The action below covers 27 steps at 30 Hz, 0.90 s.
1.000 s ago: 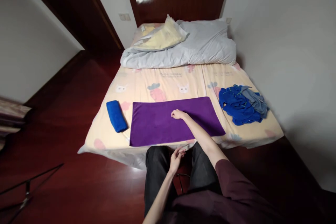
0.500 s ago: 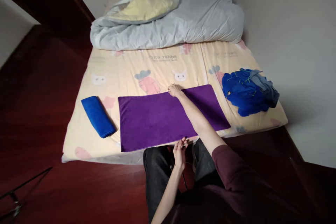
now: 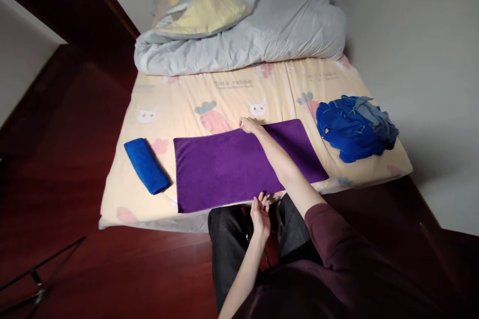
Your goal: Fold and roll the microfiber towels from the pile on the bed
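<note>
A purple towel (image 3: 217, 169) lies spread flat along the front of the bed, its long sides running left to right. My right hand (image 3: 250, 124) reaches across it, fingers closed at the middle of its far edge. Palm up, my left hand (image 3: 261, 214) is at the near edge, fingers apart and fingertips by the cloth. Left of the purple towel rests a folded blue towel (image 3: 146, 165). A crumpled heap of blue and grey-blue cloths (image 3: 352, 129) sits to the right.
A cream sheet (image 3: 179, 104) with rabbit and carrot prints covers the bed. Farther back are a rolled grey quilt (image 3: 239, 50) and a yellow pillow (image 3: 213, 7) in a clear cover. A pale wall (image 3: 419, 84) stands at the right; a thin black stand (image 3: 39, 279) is at lower left.
The view has shifted slightly, moving the bed's left side rightward in the picture. My left hand has turned a little, its fingers more spread. My right hand stays at the far edge.
</note>
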Each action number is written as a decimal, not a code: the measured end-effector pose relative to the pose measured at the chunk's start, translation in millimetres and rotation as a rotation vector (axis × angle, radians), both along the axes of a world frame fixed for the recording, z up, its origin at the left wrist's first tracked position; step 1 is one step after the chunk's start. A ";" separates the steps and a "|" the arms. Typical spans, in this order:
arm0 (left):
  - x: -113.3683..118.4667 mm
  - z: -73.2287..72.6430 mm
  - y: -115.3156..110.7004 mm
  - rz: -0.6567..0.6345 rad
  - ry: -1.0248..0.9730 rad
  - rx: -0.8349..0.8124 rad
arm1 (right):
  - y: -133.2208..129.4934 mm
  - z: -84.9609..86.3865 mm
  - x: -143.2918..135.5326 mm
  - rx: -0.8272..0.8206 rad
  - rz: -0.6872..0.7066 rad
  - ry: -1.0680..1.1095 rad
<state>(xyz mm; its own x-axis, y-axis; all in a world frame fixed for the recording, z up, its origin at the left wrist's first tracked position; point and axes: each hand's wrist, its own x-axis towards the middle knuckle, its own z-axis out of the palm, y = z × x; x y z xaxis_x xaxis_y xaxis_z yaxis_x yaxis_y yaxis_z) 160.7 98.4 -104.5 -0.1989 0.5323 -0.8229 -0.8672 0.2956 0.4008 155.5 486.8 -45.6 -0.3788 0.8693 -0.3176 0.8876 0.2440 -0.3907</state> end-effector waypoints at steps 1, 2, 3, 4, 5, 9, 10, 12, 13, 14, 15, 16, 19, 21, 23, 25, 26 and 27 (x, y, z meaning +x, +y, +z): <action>0.6 0.5 0.2 0.000 0.016 0.006 | -1.4 1.7 0.4 -0.001 -0.006 0.008; 1.1 0.8 0.1 0.002 0.032 0.011 | -2.2 3.5 0.6 -0.001 -0.010 0.015; 1.4 1.1 -0.4 0.006 0.046 0.015 | -2.2 5.5 0.6 -0.001 -0.014 0.021; 1.7 1.6 -1.3 0.012 0.058 0.019 | -1.5 8.0 0.6 0.001 -0.022 0.029; 2.0 2.4 -2.8 0.019 0.067 0.023 | 0.0 11.0 0.8 0.004 -0.034 0.041; 2.0 12.0 -14.8 0.047 0.105 0.069 | 6.0 31.8 5.3 0.063 -0.056 0.099; 1.2 16.0 -19.0 0.051 0.120 0.094 | 5.8 39.8 7.5 0.089 -0.049 0.114; -2.7 25.9 -27.2 0.060 0.174 0.157 | 1.9 59.8 12.7 0.136 -0.042 0.151; -6.1 31.9 -30.7 0.067 0.213 0.192 | -1.7 71.6 15.5 0.156 -0.049 0.175; -10.8 38.7 -33.4 0.078 0.260 0.227 | -6.0 84.5 18.4 0.173 -0.061 0.203; -16.7 46.5 -35.1 0.091 0.310 0.262 | -10.9 98.5 21.5 0.187 -0.074 0.238; -24.0 55.4 -35.7 0.107 0.361 0.298 | -16.1 113.2 24.7 0.200 -0.087 0.282; -53.1 89.1 -30.8 0.159 0.535 0.403 | -32.1 159.5 36.6 0.246 -0.131 0.461; -78.1 116.3 -22.8 0.182 0.685 0.442 | -43.1 189.6 47.4 0.283 -0.175 0.594; -106.9 145.2 -12.0 0.172 0.867 0.455 | -54.7 216.7 60.4 0.307 -0.218 0.747; -138.4 174.2 0.6 0.139 1.057 0.471 | -66.9 239.7 74.6 0.298 -0.256 0.917; -154.2 188.5 7.4 0.142 1.134 0.478 | -73.3 249.6 81.6 0.282 -0.275 0.998; -169.5 202.6 14.2 0.130 1.198 0.484 | -79.7 258.7 88.4 0.266 -0.296 1.067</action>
<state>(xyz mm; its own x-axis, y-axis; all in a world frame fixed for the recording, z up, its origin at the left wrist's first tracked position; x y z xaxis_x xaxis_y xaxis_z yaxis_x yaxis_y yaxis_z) -8.9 112.6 98.1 -0.7449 0.6449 0.1710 0.0916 -0.1551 0.9836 243.9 407.1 213.1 -0.1139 0.9612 0.2514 0.1694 0.2681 -0.9484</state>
